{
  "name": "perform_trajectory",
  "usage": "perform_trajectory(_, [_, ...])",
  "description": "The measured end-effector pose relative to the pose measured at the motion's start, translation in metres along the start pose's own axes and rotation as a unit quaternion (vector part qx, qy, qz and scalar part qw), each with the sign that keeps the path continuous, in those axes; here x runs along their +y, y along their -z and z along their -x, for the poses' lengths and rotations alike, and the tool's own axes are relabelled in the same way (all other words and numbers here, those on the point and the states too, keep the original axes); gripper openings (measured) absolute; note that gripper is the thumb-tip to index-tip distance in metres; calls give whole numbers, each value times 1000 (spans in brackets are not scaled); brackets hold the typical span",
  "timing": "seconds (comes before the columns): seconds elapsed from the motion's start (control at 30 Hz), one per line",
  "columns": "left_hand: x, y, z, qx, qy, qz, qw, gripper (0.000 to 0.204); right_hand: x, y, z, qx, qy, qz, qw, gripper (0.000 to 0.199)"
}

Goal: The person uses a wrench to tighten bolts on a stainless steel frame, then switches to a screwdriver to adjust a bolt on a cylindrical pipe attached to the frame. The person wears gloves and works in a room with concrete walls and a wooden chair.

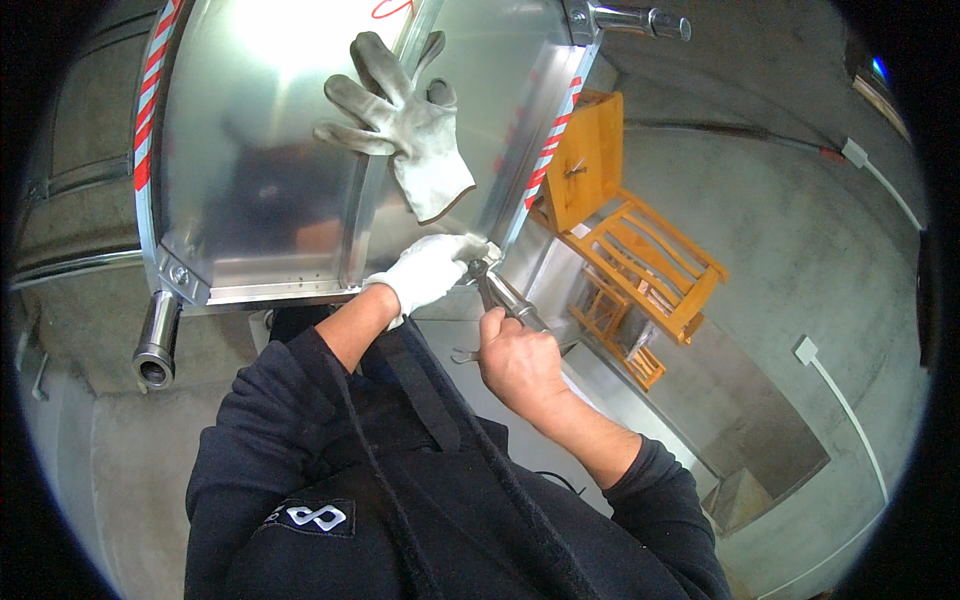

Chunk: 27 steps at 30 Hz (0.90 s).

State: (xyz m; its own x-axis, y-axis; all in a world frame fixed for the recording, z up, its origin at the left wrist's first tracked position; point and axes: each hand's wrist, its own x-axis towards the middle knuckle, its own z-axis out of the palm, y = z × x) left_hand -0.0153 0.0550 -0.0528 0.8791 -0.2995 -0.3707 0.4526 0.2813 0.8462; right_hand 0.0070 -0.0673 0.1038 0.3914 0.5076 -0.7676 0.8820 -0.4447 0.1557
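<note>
So from the head cam, a big metal panel (265,205) took up the upper left, broad and shallow like a tray, though I couldn't tell if it really was a container. A loose grey-and-white glove (430,160) lay on it, fingers spread, across the raised rib. Striped red-and-white tape (152,95) ran along both side edges, and a round metal tube (157,345) stuck out at the near left corner.

The left hand (428,272), in a white glove, was at the near right corner, fingers bent over the edge; couldn't tell if it gripped anything. The bare right hand (525,365) was curled tight around a metal tool (487,290), its head at that same corner, right by the left fingertips. Orange wooden furniture (655,270) stood off right.
</note>
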Motion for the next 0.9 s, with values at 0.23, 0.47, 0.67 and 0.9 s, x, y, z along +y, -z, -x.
perform_trajectory(0.23, [5, 2, 1, -21, 39, 23, 999, 39, 19, 7, -2, -11, 3, -40, 999, 30])
perform_trajectory(0.47, [8, 5, 1, -34, 72, 30, 996, 39, 42, 20, -10, -36, 16, -60, 997, 15])
perform_trajectory(0.67, [6, 7, 0, -42, 61, 39, 997, 39, 62, 30, -18, -75, 30, -85, 993, 11])
perform_trajectory(0.9, [4, 1, 1, 9, 40, 76, 996, 29, 80, 25, -25, -81, 59, -131, 986, 13])
